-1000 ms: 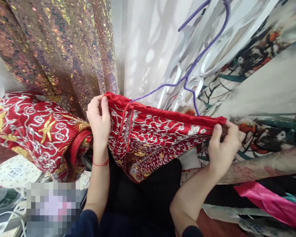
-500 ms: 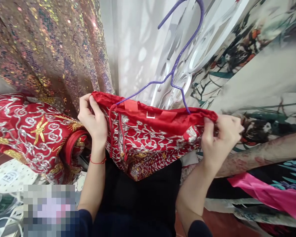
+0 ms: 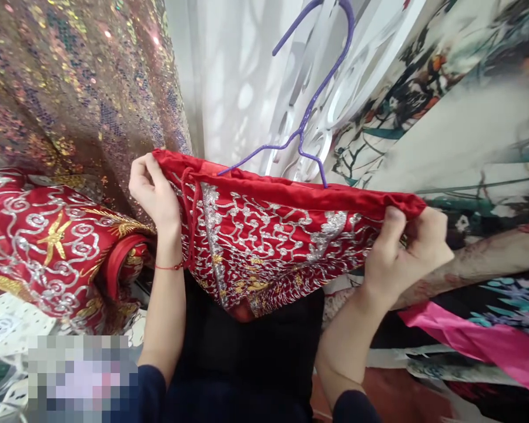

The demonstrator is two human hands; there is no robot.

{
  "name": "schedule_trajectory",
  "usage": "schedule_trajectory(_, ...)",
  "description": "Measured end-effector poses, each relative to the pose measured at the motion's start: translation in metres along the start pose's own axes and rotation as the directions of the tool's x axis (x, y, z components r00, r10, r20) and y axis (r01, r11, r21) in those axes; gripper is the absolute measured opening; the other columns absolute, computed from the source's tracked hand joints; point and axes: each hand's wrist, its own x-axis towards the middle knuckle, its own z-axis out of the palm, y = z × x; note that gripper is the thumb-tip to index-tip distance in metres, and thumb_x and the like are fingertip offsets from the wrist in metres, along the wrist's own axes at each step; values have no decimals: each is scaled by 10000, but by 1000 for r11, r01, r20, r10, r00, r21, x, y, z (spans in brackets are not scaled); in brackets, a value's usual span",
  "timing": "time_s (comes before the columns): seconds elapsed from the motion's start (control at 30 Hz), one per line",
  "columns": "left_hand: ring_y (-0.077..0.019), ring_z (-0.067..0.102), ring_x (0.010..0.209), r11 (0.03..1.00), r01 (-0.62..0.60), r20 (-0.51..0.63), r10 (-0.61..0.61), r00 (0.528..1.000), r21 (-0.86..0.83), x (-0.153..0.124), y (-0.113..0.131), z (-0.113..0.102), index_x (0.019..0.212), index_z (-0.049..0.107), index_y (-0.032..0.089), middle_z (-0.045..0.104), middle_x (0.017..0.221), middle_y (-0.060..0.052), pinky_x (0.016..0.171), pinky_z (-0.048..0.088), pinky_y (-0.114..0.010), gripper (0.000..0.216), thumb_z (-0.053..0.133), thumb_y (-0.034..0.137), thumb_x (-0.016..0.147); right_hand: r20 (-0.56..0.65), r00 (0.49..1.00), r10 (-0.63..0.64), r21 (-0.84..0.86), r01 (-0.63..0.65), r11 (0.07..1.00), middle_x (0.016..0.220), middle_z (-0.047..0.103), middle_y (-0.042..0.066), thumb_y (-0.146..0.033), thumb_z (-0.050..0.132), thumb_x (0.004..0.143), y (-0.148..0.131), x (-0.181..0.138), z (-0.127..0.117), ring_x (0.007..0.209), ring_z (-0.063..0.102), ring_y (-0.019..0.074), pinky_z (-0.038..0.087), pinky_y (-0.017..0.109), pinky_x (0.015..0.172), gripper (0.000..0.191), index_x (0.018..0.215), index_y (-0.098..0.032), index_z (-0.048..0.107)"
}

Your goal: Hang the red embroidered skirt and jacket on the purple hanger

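Note:
I hold a red garment (image 3: 268, 235) with silver and gold embroidery stretched out by its top hem. My left hand (image 3: 155, 192) pinches the hem's left end, fingers closed on the cloth. My right hand (image 3: 405, 252) grips the right end, thumb over the red edge. A purple wire hanger (image 3: 311, 106) sits inside the garment's top, with its hook rising above the hem between my hands. A red string bracelet circles my left wrist.
A sequined bronze fabric (image 3: 70, 88) hangs at the upper left. More red embroidered cloth (image 3: 48, 235) lies to the left. White sheer fabric (image 3: 238, 76), white hangers (image 3: 357, 76), painted-print cloth (image 3: 467, 117) and a pink satin piece (image 3: 476, 346) fill the right side.
The hem has been pulled wider and tauter, closing the opening that showed the red lining; my right hand moved right, and both hands rose slightly with the garment.

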Motion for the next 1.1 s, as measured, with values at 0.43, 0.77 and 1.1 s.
schedule_trajectory(0.43, -146, 519, 724, 997, -3, 144, -8, 989, 74, -14, -10, -5, 738, 456, 212, 474, 713, 14, 806, 470, -299, 446, 395, 546, 1027, 33, 993, 111, -25, -111, 994, 929, 645, 104, -544, 524, 961, 19, -12, 24, 834, 624, 225, 494, 378, 814, 448, 1077, -125, 630)
schedule_trajectory(0.77, -209, 583, 1058, 970, -197, 204, 166, 965, 141, -91, 4, -26, 1140, 552, 187, 616, 1094, -77, 1019, 435, -392, 332, 615, 433, 926, -2, 989, 150, 2, -150, 989, 1090, 621, 166, -539, 486, 978, 24, -28, 44, 1033, 614, 299, 487, 509, 955, 461, 1153, -126, 592)
schedule_trajectory(1.1, -154, 590, 793, 1000, -2, 471, 2, 882, -2, -99, 3, -58, 863, 598, 212, 629, 842, -17, 792, 468, -294, 251, 525, 406, 1005, -122, 993, 11, 417, 41, 908, 762, 607, 19, -147, 549, 914, -65, -120, 39, 701, 631, 211, 537, 402, 660, 151, 979, -264, 618)
